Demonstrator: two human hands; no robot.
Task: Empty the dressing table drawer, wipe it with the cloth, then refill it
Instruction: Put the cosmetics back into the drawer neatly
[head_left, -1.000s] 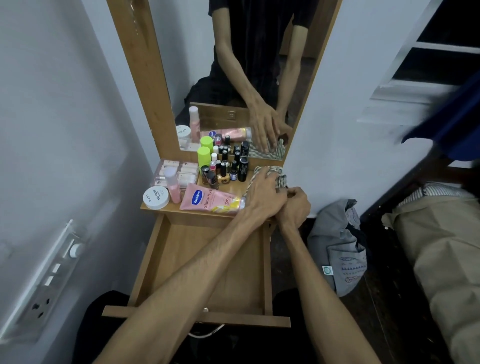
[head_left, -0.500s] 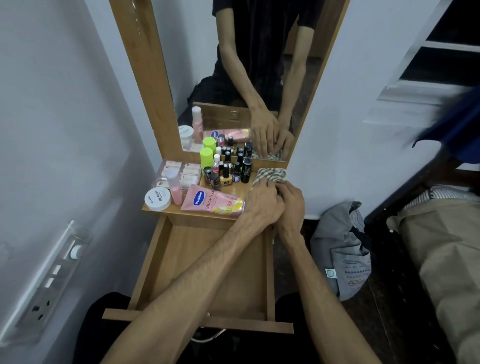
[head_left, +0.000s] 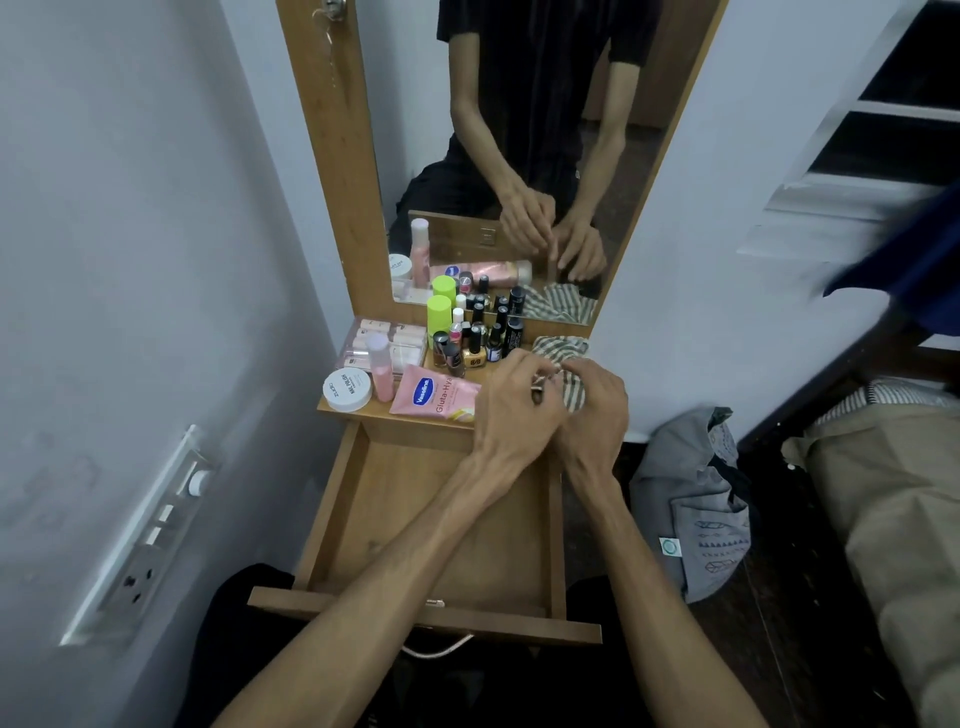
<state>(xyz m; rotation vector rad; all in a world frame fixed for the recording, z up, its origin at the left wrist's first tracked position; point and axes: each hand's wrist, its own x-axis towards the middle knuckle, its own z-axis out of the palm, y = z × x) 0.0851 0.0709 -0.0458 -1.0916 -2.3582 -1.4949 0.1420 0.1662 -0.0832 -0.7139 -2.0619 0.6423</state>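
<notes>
The wooden drawer (head_left: 363, 519) is pulled out toward me and its inside is bare. On the right end of the dressing table top lies a green-and-white striped cloth (head_left: 563, 345), bunched up. My left hand (head_left: 511, 410) and my right hand (head_left: 595, 410) meet over its near edge, fingers curled into the fabric. Something small and shiny shows at my left fingertips; I cannot tell what it is. Cosmetics stand on the top: a pink Vaseline tube (head_left: 434, 397), a white jar (head_left: 347, 389), a pink bottle (head_left: 379, 366), a green-capped bottle (head_left: 439, 314) and several nail polish bottles (head_left: 475, 348).
A clear box of small items (head_left: 389, 338) sits at the back left of the top. The mirror (head_left: 519, 156) rises behind it. A wall socket panel (head_left: 150, 540) is on the left wall. A grey bag (head_left: 691, 499) leans on the floor to the right, beside a bed (head_left: 893, 519).
Both hands went from pressing flat on the cloth to pinching and gathering its near edge, drawing slightly back toward me. The cloth is more bunched.
</notes>
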